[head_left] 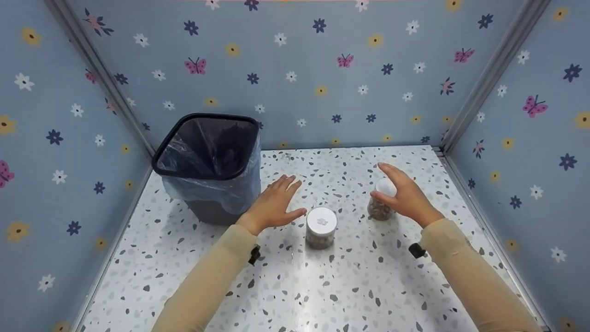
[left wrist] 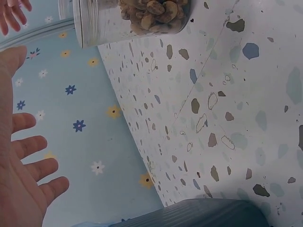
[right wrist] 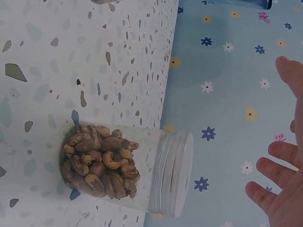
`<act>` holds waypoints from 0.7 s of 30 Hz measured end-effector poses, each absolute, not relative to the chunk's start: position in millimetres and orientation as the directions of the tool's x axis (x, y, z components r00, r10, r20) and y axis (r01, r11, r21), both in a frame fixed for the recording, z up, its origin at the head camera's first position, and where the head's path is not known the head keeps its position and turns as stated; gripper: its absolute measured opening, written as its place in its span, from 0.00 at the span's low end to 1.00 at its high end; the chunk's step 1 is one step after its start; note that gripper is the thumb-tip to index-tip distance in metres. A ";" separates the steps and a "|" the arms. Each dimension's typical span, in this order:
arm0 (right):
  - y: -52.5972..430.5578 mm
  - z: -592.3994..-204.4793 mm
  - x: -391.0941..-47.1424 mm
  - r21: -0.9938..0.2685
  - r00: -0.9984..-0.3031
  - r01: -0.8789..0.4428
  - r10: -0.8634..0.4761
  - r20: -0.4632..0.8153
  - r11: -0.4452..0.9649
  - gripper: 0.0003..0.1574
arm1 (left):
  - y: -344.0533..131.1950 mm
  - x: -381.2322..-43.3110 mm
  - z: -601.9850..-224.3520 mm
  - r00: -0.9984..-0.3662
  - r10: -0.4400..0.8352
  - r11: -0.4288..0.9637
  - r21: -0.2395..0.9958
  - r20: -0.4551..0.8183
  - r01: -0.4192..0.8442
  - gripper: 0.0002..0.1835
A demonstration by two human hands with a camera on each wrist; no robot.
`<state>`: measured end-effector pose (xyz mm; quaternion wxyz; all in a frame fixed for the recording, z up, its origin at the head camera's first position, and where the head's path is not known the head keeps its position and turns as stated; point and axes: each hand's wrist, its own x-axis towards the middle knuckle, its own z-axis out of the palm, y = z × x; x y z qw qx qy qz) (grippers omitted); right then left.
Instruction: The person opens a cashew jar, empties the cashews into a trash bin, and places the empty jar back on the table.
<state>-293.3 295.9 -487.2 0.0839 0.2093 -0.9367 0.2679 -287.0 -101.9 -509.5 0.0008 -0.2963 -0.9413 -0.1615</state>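
Two clear jars with white lids stand upright on the speckled table, both holding brown cashew nuts. The middle jar (head_left: 321, 228) is just right of my left hand (head_left: 275, 206), whose fingers are spread and hold nothing; the left wrist view shows this jar (left wrist: 142, 21) at its top edge. My right hand (head_left: 405, 193) hovers by the other jar (head_left: 380, 210), partly covering it in the head view. In the right wrist view that jar (right wrist: 106, 165) stands apart from the spread fingers (right wrist: 279, 172), with a gap between them.
A dark bin (head_left: 209, 210) with a black rim and a clear plastic liner stands at the table's back left, close to my left hand. Flower-patterned panels (head_left: 295, 101) enclose the speckled table (head_left: 341, 286) at the back and both sides.
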 end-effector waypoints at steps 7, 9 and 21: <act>293.2 -489.1 -291.9 -0.493 -0.899 -0.438 -0.349 0.265 0.752 0.51 | -102.9 -286.9 -512.0 -0.815 0.567 0.751 0.331 0.119 0.571 0.45; 292.4 -489.6 -291.1 -0.505 -0.903 -0.429 -0.345 0.255 0.749 0.52 | -103.5 -286.2 -512.6 -0.815 0.568 0.751 0.330 0.118 0.571 0.45; 287.1 -489.0 -285.2 -0.547 -0.909 -0.416 -0.346 0.232 0.726 0.51 | -104.9 -283.9 -512.7 -0.806 0.580 0.741 0.336 0.117 0.581 0.45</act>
